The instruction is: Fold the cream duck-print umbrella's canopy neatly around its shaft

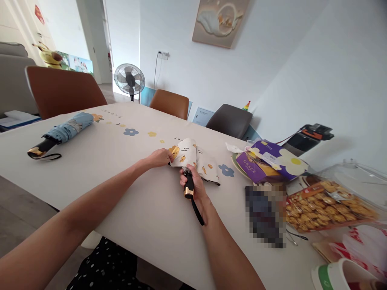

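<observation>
Right hand (196,184) wraps the black handle (189,188) of the cream umbrella (193,158), which lies mid-desk (121,173). Left hand (159,157) pinches a canopy (181,155) fold. Judgement: hold the handle steady and smooth the pleats one way (strap (198,213) dangles loose). Blue umbrella (65,133) lies well apart.
</observation>
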### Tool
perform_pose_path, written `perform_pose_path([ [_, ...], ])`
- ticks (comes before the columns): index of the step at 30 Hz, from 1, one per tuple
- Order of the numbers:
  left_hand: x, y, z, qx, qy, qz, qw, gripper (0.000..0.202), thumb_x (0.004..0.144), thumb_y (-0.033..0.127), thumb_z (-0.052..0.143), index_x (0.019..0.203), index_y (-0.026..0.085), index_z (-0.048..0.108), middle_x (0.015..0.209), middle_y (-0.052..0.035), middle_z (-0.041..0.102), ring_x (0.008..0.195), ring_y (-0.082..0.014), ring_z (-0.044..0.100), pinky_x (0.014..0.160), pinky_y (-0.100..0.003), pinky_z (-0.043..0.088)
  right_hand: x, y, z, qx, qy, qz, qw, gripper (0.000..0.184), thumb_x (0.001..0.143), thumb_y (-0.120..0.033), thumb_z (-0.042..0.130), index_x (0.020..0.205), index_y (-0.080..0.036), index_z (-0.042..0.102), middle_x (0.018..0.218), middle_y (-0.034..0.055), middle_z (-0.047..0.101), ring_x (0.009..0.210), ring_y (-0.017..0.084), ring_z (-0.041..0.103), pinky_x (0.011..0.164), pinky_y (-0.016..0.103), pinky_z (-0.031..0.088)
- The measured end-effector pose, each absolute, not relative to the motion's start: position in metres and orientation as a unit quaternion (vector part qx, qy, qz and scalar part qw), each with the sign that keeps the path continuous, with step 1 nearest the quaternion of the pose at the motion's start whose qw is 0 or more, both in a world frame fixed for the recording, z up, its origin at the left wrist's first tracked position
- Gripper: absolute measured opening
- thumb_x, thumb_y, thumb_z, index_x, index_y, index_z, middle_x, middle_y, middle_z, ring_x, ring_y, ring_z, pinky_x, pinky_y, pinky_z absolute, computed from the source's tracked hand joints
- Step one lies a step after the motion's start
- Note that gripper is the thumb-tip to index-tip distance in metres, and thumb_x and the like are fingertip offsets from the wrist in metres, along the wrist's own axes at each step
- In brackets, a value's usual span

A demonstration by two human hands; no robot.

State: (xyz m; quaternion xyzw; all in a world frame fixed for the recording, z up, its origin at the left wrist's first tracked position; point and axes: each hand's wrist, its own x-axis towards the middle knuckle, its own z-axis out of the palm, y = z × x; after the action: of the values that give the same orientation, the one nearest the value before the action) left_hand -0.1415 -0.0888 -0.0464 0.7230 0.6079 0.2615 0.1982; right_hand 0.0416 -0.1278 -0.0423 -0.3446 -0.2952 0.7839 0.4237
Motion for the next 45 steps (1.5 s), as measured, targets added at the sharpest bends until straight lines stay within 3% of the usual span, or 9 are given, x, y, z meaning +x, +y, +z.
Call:
perform_pose_path([
  [5, -0.131, -0.094, -0.034, 0.738, 0.593, 0.294, 0.131, 0.036, 0.058, 0.005, 0.045, 0.079, 0.023, 0.066, 0.117, -0.0026, 0.059, 0.112, -0.0237, 0.048, 0.100, -0.036, 0.030, 0.040, -0.130, -0.040, -0.358, -0.310, 0.772, 0.425, 0.019, 0.070, -0.031, 0.061, 0.066, -0.016, 0.050, 0.059, -0.0033, 0.054, 0.036, 0.003, 0.039, 0.032, 0.017, 0.034],
  [10, -0.111, -0.105, -0.023, 0.730, 0.537, 0.418, 0.067, 0.035, 0.065, 0.001, 0.037, 0.081, 0.023, 0.059, 0.107, -0.0038, 0.061, 0.102, -0.0191, 0.053, 0.094, -0.035, 0.036, 0.038, -0.131, -0.041, -0.379, -0.332, 0.760, 0.411, 0.021, 0.071, -0.034, 0.059, 0.064, -0.016, 0.052, 0.058, -0.0020, 0.055, 0.036, 0.004, 0.039, 0.033, 0.018, 0.036],
  [14, -0.093, -0.111, -0.028, 0.672, 0.566, 0.444, 0.176, 0.021, 0.079, 0.021, 0.042, 0.095, 0.022, 0.056, 0.109, -0.0067, 0.058, 0.096, -0.0194, 0.056, 0.085, -0.032, 0.042, 0.038, -0.134, -0.041, -0.400, -0.380, 0.737, 0.390, 0.025, 0.074, -0.038, 0.056, 0.062, -0.016, 0.053, 0.043, -0.0025, 0.047, 0.034, 0.007, 0.039, 0.033, 0.020, 0.036],
  [19, -0.083, -0.113, -0.030, 0.565, 0.606, 0.486, 0.278, 0.044, 0.074, 0.039, 0.057, 0.112, 0.019, 0.049, 0.122, -0.0133, 0.052, 0.106, -0.0255, 0.052, 0.090, -0.036, 0.038, 0.036, -0.139, -0.043, -0.412, -0.417, 0.721, 0.371, 0.025, 0.075, -0.039, 0.056, 0.064, -0.017, 0.054, 0.040, -0.0022, 0.047, 0.033, 0.009, 0.039, 0.032, 0.022, 0.036],
  [26, -0.091, -0.116, -0.018, 0.425, 0.535, 0.563, 0.465, 0.040, 0.066, 0.046, 0.067, 0.092, 0.018, 0.056, 0.097, -0.0103, 0.065, 0.092, -0.0268, 0.059, 0.074, -0.034, 0.047, 0.033, -0.145, -0.046, -0.395, -0.448, 0.747, 0.293, 0.027, 0.074, -0.041, 0.056, 0.064, -0.016, 0.055, 0.037, -0.0009, 0.049, 0.032, 0.010, 0.042, 0.034, 0.022, 0.037],
  [30, -0.099, -0.112, -0.018, 0.364, 0.463, 0.586, 0.557, 0.037, 0.064, 0.047, 0.069, 0.080, 0.015, 0.060, 0.084, -0.0113, 0.067, 0.085, -0.0267, 0.062, 0.072, -0.034, 0.050, 0.033, -0.150, -0.041, -0.374, -0.461, 0.761, 0.261, 0.030, 0.073, -0.044, 0.054, 0.064, -0.016, 0.055, 0.036, -0.0019, 0.049, 0.032, 0.009, 0.042, 0.035, 0.020, 0.036],
  [38, -0.118, -0.102, -0.011, 0.209, 0.401, 0.618, 0.643, 0.037, 0.063, 0.042, 0.069, 0.086, 0.015, 0.062, 0.087, -0.0125, 0.068, 0.082, -0.0256, 0.064, 0.074, -0.036, 0.054, 0.032, -0.157, -0.040, -0.323, -0.488, 0.789, 0.189, 0.031, 0.074, -0.044, 0.052, 0.065, -0.015, 0.055, 0.038, -0.0018, 0.050, 0.033, 0.010, 0.043, 0.038, 0.020, 0.035],
  [45, -0.117, -0.104, -0.014, 0.210, 0.405, 0.648, 0.610, 0.041, 0.063, 0.044, 0.066, 0.091, 0.014, 0.062, 0.084, -0.0117, 0.068, 0.079, -0.0256, 0.065, 0.075, -0.038, 0.053, 0.032, -0.163, -0.032, -0.321, -0.486, 0.788, 0.200, 0.039, 0.078, -0.045, 0.049, 0.091, -0.011, 0.064, 0.041, -0.0022, 0.051, 0.032, 0.007, 0.039, 0.035, 0.019, 0.029],
])
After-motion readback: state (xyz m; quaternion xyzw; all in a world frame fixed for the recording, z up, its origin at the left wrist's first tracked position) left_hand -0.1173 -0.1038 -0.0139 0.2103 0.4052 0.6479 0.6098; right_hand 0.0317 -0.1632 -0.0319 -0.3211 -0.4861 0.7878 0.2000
